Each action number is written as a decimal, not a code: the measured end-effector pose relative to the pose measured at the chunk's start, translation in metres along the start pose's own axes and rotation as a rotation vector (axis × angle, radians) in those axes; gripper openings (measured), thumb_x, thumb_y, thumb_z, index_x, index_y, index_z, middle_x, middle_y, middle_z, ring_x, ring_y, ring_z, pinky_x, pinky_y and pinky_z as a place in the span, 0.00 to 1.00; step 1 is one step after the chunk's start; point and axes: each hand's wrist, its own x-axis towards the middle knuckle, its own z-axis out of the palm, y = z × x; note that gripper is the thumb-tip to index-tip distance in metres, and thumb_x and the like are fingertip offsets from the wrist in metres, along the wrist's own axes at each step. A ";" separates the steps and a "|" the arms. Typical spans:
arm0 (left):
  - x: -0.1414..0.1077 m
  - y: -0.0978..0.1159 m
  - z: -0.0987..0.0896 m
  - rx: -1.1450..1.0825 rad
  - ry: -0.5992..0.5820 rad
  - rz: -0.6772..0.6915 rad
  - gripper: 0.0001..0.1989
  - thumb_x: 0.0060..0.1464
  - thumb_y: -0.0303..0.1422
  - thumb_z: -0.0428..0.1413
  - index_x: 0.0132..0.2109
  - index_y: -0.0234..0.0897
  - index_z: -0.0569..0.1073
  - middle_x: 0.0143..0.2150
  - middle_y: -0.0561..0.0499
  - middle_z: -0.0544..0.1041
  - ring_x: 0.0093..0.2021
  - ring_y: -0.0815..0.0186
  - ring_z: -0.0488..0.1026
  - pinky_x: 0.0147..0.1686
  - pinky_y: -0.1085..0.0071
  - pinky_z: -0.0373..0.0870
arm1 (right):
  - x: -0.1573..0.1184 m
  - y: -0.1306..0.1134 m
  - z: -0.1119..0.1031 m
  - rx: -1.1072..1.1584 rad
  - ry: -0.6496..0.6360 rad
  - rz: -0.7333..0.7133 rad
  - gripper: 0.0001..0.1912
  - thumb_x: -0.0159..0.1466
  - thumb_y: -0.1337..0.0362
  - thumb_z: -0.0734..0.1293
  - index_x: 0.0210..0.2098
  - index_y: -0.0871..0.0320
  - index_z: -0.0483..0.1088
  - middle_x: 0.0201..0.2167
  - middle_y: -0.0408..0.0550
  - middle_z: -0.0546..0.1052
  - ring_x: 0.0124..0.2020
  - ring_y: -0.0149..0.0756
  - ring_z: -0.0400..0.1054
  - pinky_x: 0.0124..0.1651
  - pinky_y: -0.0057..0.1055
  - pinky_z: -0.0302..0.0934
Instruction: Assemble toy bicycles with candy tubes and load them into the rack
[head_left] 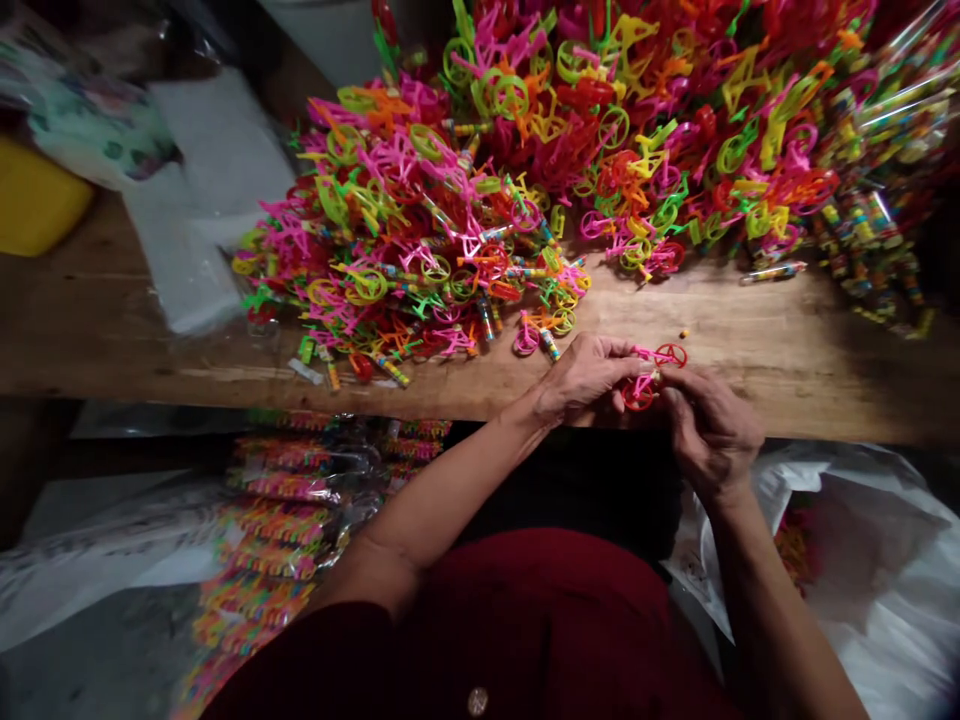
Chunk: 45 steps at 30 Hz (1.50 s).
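Note:
Between my two hands, over the front edge of the wooden table, is a small plastic toy bicycle with a pink frame and red wheels. My left hand grips it from the left, thumb and fingers closed on the frame. From the other side my right hand pinches near its middle, fingertips close to the left ones. Fingers hide part of the toy and whatever small part lies between them. Just left of my left hand lie a pink wheel and a candy-filled tube.
A heap of assembled-looking colourful toys covers the table's left middle. Behind sits a larger pile of plastic parts. Candy tubes lie at right. Packed toys hang or stand below left; a white sack is below right.

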 end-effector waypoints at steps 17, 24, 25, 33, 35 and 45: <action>-0.042 0.143 -0.088 1.067 1.136 0.680 0.14 0.60 0.35 0.63 0.51 0.37 0.77 0.46 0.47 0.82 0.46 0.60 0.76 0.54 0.56 0.72 | 0.055 0.044 -0.013 -0.142 0.107 0.158 0.10 0.69 0.62 0.65 0.47 0.53 0.74 0.37 0.47 0.77 0.28 0.32 0.70 0.30 0.31 0.67; 0.001 0.120 -0.048 1.568 0.952 0.828 0.09 0.69 0.34 0.52 0.50 0.39 0.76 0.54 0.46 0.77 0.58 0.55 0.70 0.63 0.55 0.63 | 0.082 0.078 0.008 -0.276 0.117 0.173 0.09 0.67 0.62 0.63 0.40 0.56 0.75 0.38 0.51 0.78 0.30 0.37 0.70 0.35 0.36 0.67; 0.013 0.107 -0.034 1.583 0.774 0.768 0.10 0.69 0.33 0.51 0.48 0.38 0.76 0.50 0.45 0.79 0.54 0.57 0.72 0.57 0.58 0.68 | 0.090 0.079 0.014 -0.269 0.116 0.186 0.09 0.67 0.60 0.63 0.40 0.56 0.74 0.38 0.52 0.78 0.30 0.37 0.70 0.35 0.36 0.66; 0.045 0.052 -0.030 1.616 0.521 0.521 0.12 0.65 0.25 0.48 0.48 0.34 0.74 0.46 0.43 0.79 0.49 0.57 0.75 0.49 0.65 0.69 | 0.121 0.079 0.045 -0.224 0.026 0.213 0.10 0.63 0.61 0.65 0.43 0.55 0.72 0.37 0.50 0.80 0.33 0.39 0.71 0.39 0.36 0.65; 0.042 0.053 -0.041 1.604 0.512 0.553 0.13 0.64 0.23 0.47 0.48 0.35 0.74 0.46 0.44 0.80 0.48 0.58 0.75 0.49 0.66 0.68 | 0.119 0.079 0.044 -0.162 0.069 0.241 0.10 0.62 0.63 0.64 0.42 0.55 0.72 0.34 0.48 0.80 0.32 0.39 0.71 0.37 0.35 0.65; 0.052 0.068 -0.017 1.680 0.541 0.478 0.18 0.66 0.28 0.51 0.60 0.38 0.71 0.60 0.43 0.73 0.52 0.56 0.77 0.44 0.64 0.71 | 0.102 0.065 0.019 -0.286 0.124 0.175 0.08 0.65 0.65 0.61 0.34 0.55 0.73 0.33 0.50 0.78 0.33 0.40 0.70 0.36 0.36 0.63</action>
